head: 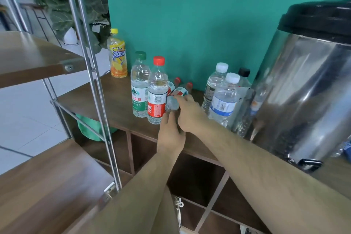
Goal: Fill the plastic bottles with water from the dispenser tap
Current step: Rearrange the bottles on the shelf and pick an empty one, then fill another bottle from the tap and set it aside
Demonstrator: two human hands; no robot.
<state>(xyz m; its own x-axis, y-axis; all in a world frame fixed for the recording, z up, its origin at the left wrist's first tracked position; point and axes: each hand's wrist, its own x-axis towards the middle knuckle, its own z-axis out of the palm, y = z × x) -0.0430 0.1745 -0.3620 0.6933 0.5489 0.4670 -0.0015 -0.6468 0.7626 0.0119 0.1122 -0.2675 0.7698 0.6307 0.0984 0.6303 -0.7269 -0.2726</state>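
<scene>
2 bare forearms reach in from the near edge toward the middle of the wooden counter. At the right stands the largest thing, the steel dispenser with a black lid. Its tap hangs low on its left side, blurred, over the counter's near edge. A teal wall closes the far side. A metal-framed shelf with wooden boards fills the left. Open cubbyholes sit under the counter.

The right hand curls over the lying bottle, a clear one with a red label, its base toward the camera and its red cap toward the wall. The left hand sits just nearer and below. Its fingers reach up to the bottle's base, but whether they grip it or only touch cannot be told. A 2nd lying bottle rests just left of it, partly hidden.

Just left of the hands stand the red-capped bottle and the green-capped bottle, side by side. The yellow tea bottle stands farther left, against the wall. Between the hands and the dispenser stand 2 white-capped bottles, one far and one near, with a black-capped bottle touching the dispenser's side.
</scene>
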